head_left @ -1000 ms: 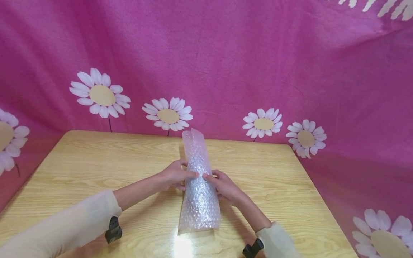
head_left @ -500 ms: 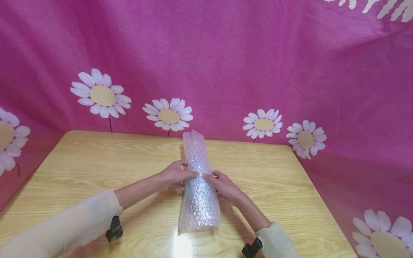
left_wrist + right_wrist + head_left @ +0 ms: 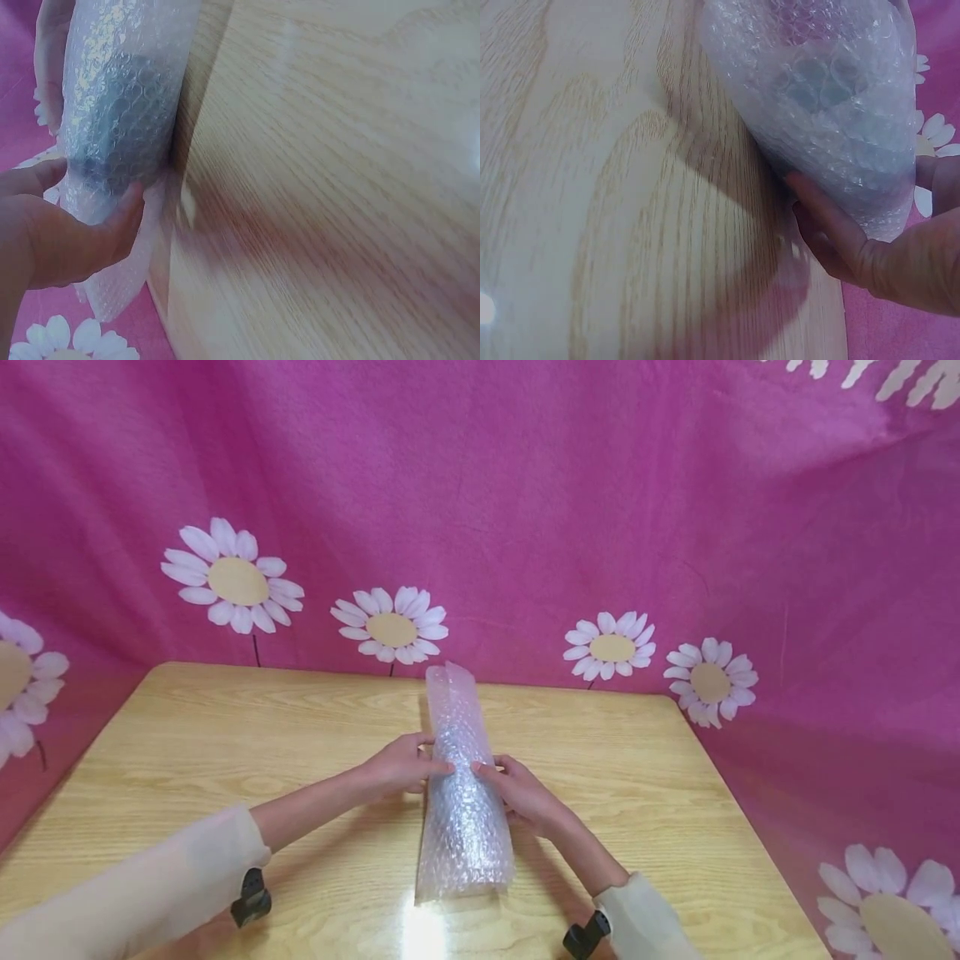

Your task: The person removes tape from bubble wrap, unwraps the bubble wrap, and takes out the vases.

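A roll of clear bubble wrap lies lengthwise on the wooden table, its far end close to the back edge. Through the layers in the left wrist view, a dark greyish shape shows inside the bubble wrap; its kind cannot be made out. My left hand holds the roll's left side, thumb on top and fingers down the side. Opposite it, my right hand grips the right side, thumb also on top. In the right wrist view, its fingers reach low along the wrap near the tabletop.
The wooden table runs back to a pink cloth backdrop printed with white daisies. Black wrist cameras sit at both cream sleeves. A bright light reflection shows near the front of the table.
My left hand and forearm have shifted slightly left, the thumb drawing back from the right thumb. The right hand and the bubble wrap stay almost where they were.
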Tool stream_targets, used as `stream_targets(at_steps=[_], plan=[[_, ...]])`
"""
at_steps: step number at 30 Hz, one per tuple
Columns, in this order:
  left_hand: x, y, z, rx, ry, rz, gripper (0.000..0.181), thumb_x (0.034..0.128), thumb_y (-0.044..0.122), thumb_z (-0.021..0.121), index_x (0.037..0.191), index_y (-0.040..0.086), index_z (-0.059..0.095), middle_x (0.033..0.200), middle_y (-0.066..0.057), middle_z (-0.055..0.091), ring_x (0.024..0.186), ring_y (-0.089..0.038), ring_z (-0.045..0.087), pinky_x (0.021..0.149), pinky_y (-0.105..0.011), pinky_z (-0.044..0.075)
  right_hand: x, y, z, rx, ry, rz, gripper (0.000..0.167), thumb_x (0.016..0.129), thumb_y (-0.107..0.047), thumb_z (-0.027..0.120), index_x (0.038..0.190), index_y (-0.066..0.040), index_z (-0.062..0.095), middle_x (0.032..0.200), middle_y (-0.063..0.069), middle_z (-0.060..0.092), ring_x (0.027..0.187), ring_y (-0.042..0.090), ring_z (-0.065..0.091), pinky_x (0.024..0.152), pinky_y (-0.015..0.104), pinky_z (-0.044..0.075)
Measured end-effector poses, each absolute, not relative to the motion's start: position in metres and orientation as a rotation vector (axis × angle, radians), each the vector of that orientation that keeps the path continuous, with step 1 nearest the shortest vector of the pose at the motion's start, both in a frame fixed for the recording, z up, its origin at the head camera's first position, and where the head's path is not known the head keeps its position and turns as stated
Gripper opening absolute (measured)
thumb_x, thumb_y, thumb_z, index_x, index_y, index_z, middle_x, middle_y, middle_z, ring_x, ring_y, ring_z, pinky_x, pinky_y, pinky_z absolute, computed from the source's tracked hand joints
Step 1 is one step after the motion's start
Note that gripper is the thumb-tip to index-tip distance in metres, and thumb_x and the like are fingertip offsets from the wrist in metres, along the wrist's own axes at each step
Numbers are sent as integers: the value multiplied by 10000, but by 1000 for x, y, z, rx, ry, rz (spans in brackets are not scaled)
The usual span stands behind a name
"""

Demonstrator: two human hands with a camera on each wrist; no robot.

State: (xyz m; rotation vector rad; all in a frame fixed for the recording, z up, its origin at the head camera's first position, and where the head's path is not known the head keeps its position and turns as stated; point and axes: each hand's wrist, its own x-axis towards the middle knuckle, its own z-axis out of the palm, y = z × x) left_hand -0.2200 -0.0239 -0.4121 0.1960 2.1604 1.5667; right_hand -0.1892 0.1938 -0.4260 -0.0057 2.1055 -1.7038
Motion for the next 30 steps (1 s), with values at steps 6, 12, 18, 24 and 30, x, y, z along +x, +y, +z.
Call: stream_targets(at_steps=[6,12,18,24,30], plan=[[-217,-26,-415,375,2314,1520,694,908,186,730,1450,-96,400,1238,-259,637,1122,-340,637,930,-434,541,-189,194,-425,7,2107,-1703,569,1027,-368,545,1389,45,392,1153,200,614,910,245,667,724,437,602],[-214,-30,-413,504,2512,1418,716,899,240,740,1450,-82,416,1300,-273,591,1167,-385,602,935,-481,534,-190,193,-427,1,2094,-1722,549,1031,-348,541,1380,49,390,1158,207,610,914,250,663,737,454,600],[-209,-31,-409,703,2724,1248,732,899,240,755,1454,-90,411,1332,-250,581,1236,-375,555,1014,-495,477,-190,193,-427,2,2107,-1715,541,1032,-353,541,1370,44,397,1176,215,597,941,264,657,750,477,597],[-204,-31,-406,858,2831,1100,676,907,239,745,1434,-74,459,1394,-223,541,1310,-348,490,1095,-476,397,-189,193,-426,5,2104,-1708,545,1033,-357,539,1377,41,397,1181,215,596,957,269,655,760,491,594],[-199,-30,-407,979,2896,968,580,929,245,722,1392,-48,531,1446,-219,495,1348,-357,451,1112,-481,371,-189,193,-425,3,2099,-1717,544,1035,-352,533,1375,47,389,1166,214,604,927,258,662,745,479,600]])
